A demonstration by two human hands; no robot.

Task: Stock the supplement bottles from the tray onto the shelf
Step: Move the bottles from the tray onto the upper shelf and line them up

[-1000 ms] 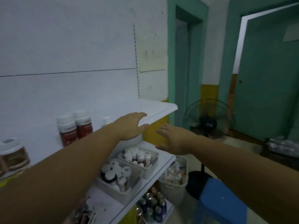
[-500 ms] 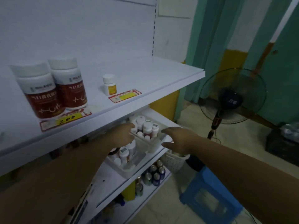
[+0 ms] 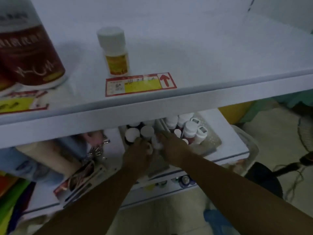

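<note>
Two pale trays stand on the lower shelf (image 3: pixel 234 146). The near tray (image 3: pixel 122 131) holds white-capped bottles (image 3: pixel 147 131); the far tray (image 3: pixel 210 138) holds red-labelled ones (image 3: pixel 190 130). My left hand (image 3: pixel 138 150) is down in the near tray with its fingers curled round a small white bottle (image 3: pixel 156 143). My right hand (image 3: pixel 171 147) lies against that bottle's other side, fingertips near the far tray; its grip is blurred. On the upper shelf (image 3: pixel 169 102) stand a small yellow-labelled bottle (image 3: pixel 116 53) and a large red-labelled bottle (image 3: pixel 25 53).
The upper shelf's front edge overhangs the back of both trays. A price tag (image 3: pixel 140 84) sits on it. Metal clips (image 3: pixel 97 150) and packets clutter the lower shelf at left. A white basket (image 3: pixel 250 148), a fan (image 3: pixel 304 158) and a blue stool (image 3: pixel 218 221) are at right.
My view has dropped and moved close to the shelves. Both hands went down from shelf height into the trays, and the left hand closed among the bottles.
</note>
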